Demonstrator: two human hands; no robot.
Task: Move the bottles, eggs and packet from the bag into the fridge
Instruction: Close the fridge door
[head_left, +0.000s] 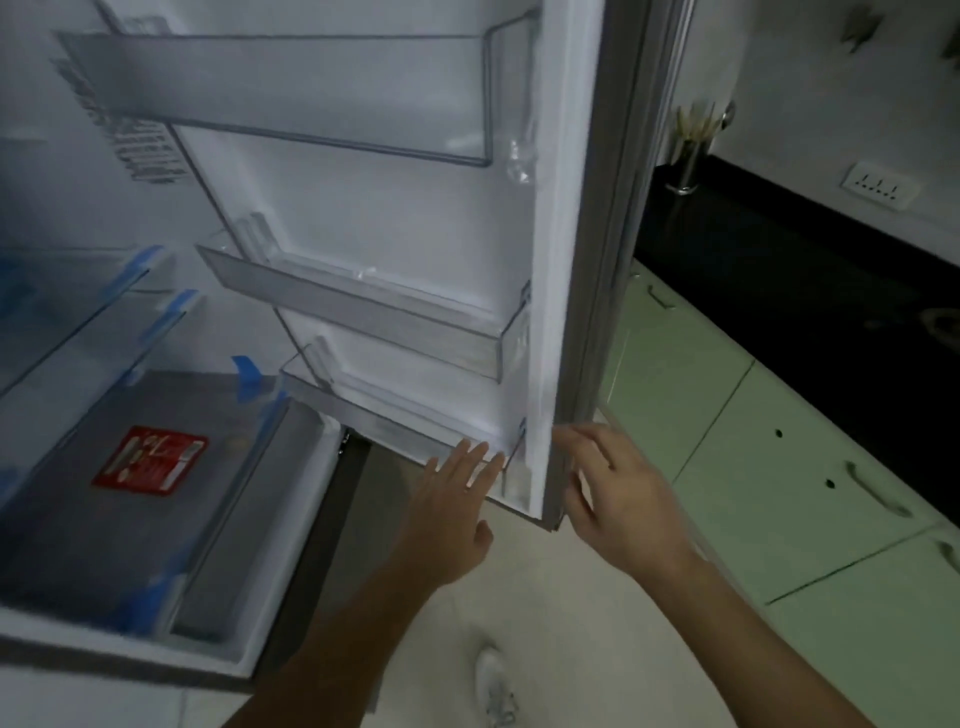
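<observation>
Fridge door (566, 260) stands wide open, with three clear bins on its inner face, none holding anything visible.

Left hand (457, 509): fingers straight and together, laid flat on the front of the lowest door bin (395, 431). It holds nothing.

Right hand (618, 493): at the door's outer edge, near its bottom corner, fingers loosely spread, nothing in it. Too blurred to tell whether it touches the edge.

Bag, bottles, eggs and packet: none in view, so nothing has visibly gone in yet.

Handling, as a judgement only:
- Bottles are probably the heaviest items, rigid and possibly slick. Wrap the hand round the body, not the cap, and stand them upright in the lowest door bin or the middle door bin (363, 317).
- Eggs are fragile. Support them from beneath and set them down without squeezing.
- The packet is likely soft and light, so a pinch at its edge should do.
</observation>
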